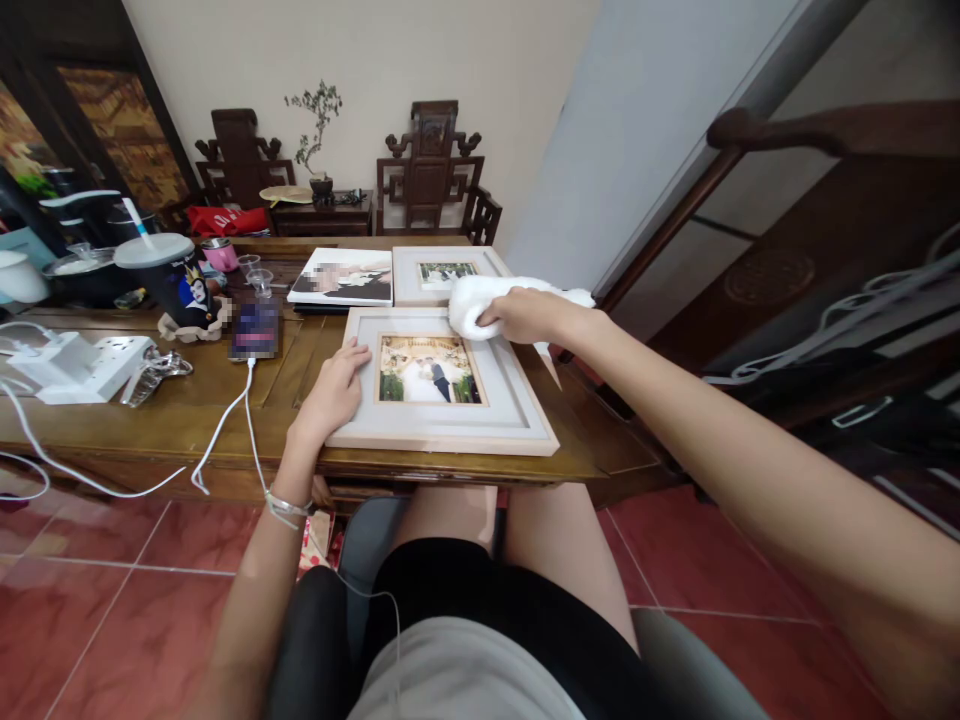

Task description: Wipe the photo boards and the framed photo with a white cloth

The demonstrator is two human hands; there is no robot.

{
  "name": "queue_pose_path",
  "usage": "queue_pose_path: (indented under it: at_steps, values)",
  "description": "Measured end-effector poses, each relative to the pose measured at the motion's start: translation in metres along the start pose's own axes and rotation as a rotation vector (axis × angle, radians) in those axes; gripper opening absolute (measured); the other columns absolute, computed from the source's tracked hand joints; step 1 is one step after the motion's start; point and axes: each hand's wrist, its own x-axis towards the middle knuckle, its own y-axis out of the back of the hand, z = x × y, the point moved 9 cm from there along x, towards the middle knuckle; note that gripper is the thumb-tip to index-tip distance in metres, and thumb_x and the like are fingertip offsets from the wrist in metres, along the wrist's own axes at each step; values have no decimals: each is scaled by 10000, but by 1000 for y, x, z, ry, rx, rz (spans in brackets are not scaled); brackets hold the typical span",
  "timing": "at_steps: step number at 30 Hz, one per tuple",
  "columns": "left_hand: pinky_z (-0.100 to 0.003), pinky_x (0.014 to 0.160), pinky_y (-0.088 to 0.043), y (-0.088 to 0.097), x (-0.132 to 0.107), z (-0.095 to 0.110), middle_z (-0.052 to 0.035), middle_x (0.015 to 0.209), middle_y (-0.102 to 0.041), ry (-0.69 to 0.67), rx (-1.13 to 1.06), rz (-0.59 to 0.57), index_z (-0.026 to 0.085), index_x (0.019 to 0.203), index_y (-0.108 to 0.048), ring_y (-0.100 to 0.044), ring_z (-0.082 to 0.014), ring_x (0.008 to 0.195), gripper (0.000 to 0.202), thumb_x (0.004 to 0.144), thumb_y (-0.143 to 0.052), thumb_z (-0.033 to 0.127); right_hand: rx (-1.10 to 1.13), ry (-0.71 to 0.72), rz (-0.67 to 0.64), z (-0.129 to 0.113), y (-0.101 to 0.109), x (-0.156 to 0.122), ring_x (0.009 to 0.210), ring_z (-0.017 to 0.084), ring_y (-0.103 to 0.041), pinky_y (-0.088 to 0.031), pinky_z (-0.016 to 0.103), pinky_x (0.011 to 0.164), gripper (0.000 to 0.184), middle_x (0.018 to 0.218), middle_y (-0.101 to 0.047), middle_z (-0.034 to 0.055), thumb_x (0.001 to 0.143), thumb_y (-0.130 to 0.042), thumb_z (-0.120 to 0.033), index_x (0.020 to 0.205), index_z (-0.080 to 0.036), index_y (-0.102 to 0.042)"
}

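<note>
A framed photo with a pale wood edge lies flat at the table's near edge. My left hand rests on its left side, fingers stretched out over the border. Bunched in my right hand is a fluffy white cloth, at the frame's upper right corner. Behind it lies a second picture frame, its right part partly covered by the cloth. A photo album or panel with a blurred picture sits to the left of that one.
On the wooden table stand a dark lidded cup, a phone on a white cable, a power strip, and small clear cups. Carved chairs and a potted bonsai are behind. A dark wooden chair is at right.
</note>
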Motion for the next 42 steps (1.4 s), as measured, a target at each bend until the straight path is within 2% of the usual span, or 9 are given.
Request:
queue_pose_path:
  at_steps: [6, 11, 14, 17, 22, 25, 29, 36, 42]
  values:
    - [-435, 1161, -319, -1, 0, 0, -131, 1366, -581, 10, 3, -2, 101, 1241, -611, -428, -241, 1372, 491, 819, -368, 43, 67, 172, -8, -22, -2, -47, 859, 219, -640, -438, 311, 760, 551, 995, -742, 70, 708, -425, 4, 1085, -236, -747]
    - [-450, 1168, -308, -2, 1, 1, -128, 1376, -573, 8, 19, -23, 109, 1249, -608, -415, -243, 1380, 497, 820, -363, 56, 145, 210, -82, -45, 6, -109, 891, 221, -652, -455, 289, 752, 560, 974, -744, 57, 677, -428, 5, 1037, -260, -766]
    - [-460, 1175, -300, -3, 1, 3, -97, 1385, -570, -12, 32, -56, 138, 1241, -614, -401, -234, 1390, 489, 825, -367, 65, 169, 189, -70, -48, 9, -127, 898, 225, -656, -466, 296, 765, 529, 952, -745, 46, 667, -453, -24, 1006, -274, -774]
    - [-451, 1180, -300, -2, 0, 4, -94, 1387, -569, -16, 52, -75, 136, 1232, -617, -393, -228, 1395, 476, 836, -360, 74, 189, 113, -27, -36, 7, -115, 937, 227, -653, -470, 293, 791, 522, 1005, -744, 32, 666, -463, -38, 1018, -271, -769]
    - [-449, 1179, -305, -2, 1, 5, -94, 1380, -575, -28, 66, -84, 132, 1225, -619, -397, -231, 1392, 470, 837, -359, 78, 208, 101, -9, -14, 0, -60, 908, 220, -649, -455, 290, 796, 522, 1022, -746, 51, 700, -449, -42, 1088, -229, -745]
    - [-450, 1177, -311, -1, 1, 4, -107, 1368, -583, -39, 54, -65, 126, 1218, -627, -410, -236, 1384, 469, 835, -361, 78, 171, 26, 78, -1, 2, -32, 929, 242, -642, -450, 311, 797, 535, 1057, -737, 81, 719, -447, -42, 1145, -210, -723]
    - [-452, 1172, -318, 1, 2, 3, -100, 1353, -597, -33, 41, -27, 132, 1209, -636, -433, -237, 1369, 471, 823, -372, 72, 128, 27, 146, -5, 0, -28, 952, 256, -643, -449, 336, 834, 560, 1105, -722, 99, 728, -422, -12, 1176, -192, -705]
    - [-444, 1171, -310, 1, 2, 3, -107, 1361, -590, 2, 22, -23, 123, 1232, -619, -427, -233, 1373, 493, 811, -372, 51, 182, 204, 15, -46, 1, -98, 910, 234, -669, -446, 335, 902, 602, 945, -749, 66, 653, -396, 58, 1086, -190, -732]
    - [-441, 1170, -314, 0, 1, 3, -127, 1366, -581, 12, 36, -9, 105, 1229, -618, -427, -243, 1373, 486, 818, -363, 56, 247, 233, -58, -71, 9, -163, 800, 218, -669, -482, 295, 734, 585, 823, -727, 36, 657, -416, 32, 1033, -284, -734]
